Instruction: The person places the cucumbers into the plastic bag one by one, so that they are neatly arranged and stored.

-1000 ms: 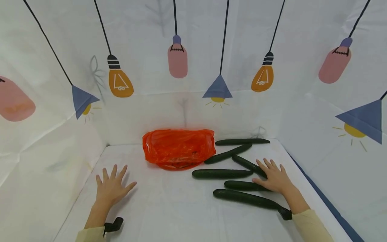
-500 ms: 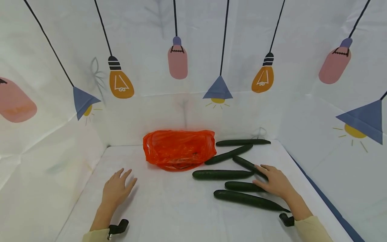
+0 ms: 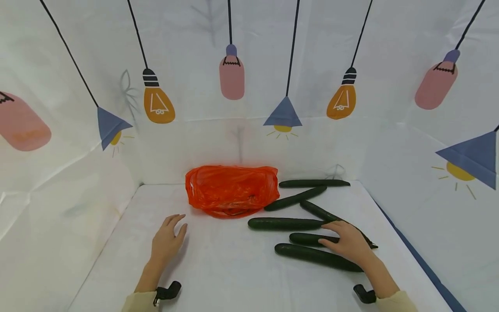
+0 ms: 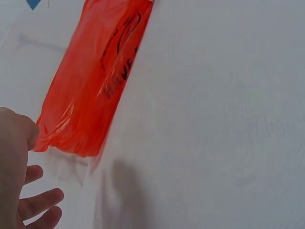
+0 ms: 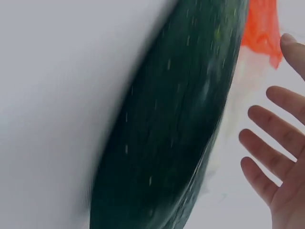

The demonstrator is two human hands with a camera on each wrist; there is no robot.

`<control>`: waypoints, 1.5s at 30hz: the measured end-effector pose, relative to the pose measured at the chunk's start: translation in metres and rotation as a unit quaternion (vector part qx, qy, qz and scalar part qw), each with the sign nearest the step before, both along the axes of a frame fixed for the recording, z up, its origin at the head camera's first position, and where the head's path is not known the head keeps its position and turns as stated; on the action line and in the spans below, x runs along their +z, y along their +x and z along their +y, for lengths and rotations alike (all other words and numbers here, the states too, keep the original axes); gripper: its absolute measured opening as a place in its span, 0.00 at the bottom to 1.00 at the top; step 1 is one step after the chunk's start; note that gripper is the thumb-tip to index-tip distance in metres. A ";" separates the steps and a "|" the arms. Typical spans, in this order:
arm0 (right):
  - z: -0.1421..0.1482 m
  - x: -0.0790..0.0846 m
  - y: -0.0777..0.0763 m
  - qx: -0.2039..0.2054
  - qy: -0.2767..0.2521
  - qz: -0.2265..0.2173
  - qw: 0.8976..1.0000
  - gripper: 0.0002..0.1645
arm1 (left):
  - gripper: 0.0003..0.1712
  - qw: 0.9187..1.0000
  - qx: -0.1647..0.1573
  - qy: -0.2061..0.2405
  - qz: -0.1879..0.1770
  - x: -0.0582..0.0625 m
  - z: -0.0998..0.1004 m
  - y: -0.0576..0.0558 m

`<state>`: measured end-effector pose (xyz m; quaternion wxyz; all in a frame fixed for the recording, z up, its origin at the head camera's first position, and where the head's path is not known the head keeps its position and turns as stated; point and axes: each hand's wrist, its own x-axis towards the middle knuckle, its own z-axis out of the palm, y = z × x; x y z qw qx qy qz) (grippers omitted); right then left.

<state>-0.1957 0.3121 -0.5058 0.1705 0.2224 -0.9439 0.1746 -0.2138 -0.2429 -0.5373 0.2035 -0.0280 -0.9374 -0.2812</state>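
Note:
My left hand (image 3: 166, 242) is over the left part of the white table, fingers relaxed and holding nothing. A crumpled red plastic bag (image 3: 232, 190) lies ahead and to its right; in the left wrist view the bag (image 4: 97, 81) shows dark printed letters. Over the cucumbers at the right is my right hand (image 3: 348, 243), its fingers loosely spread and nothing gripped. It covers part of a middle cucumber (image 3: 309, 239); whether it touches is unclear. The nearest cucumber (image 3: 317, 256) fills much of the right wrist view, with the right hand (image 5: 288, 157) beside it.
More cucumbers lie behind: one along the back edge (image 3: 314, 183), one slanting beside the bag (image 3: 296, 198), one flat (image 3: 284, 224) and one diagonal (image 3: 317, 210). A white sheet with printed lamps (image 3: 283, 113) encloses the table (image 3: 218, 268).
My left hand has moved right, its spread fingers drawing closer together. My right hand has shifted slightly left and toward me, its fingers bending a little. The bag and cucumbers stay put.

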 end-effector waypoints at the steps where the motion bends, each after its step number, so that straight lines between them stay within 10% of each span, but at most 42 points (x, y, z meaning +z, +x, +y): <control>1: -0.003 0.000 0.002 0.003 -0.002 0.001 1.000 0.28 | 0.20 1.000 0.000 0.015 0.005 0.000 0.003 -0.002; 8: -0.020 -0.002 0.012 0.029 -0.022 0.012 0.999 0.25 | 0.20 0.995 -0.012 0.087 0.035 0.007 0.023 -0.019; 26: -0.036 -0.019 0.027 0.033 -0.026 -0.054 0.998 0.22 | 0.28 0.993 -0.027 0.111 0.029 0.009 0.038 -0.082; 45: -0.033 -0.024 0.027 0.023 -0.029 -0.151 0.988 0.24 | 0.33 0.995 0.002 0.074 -0.071 0.004 0.026 -0.119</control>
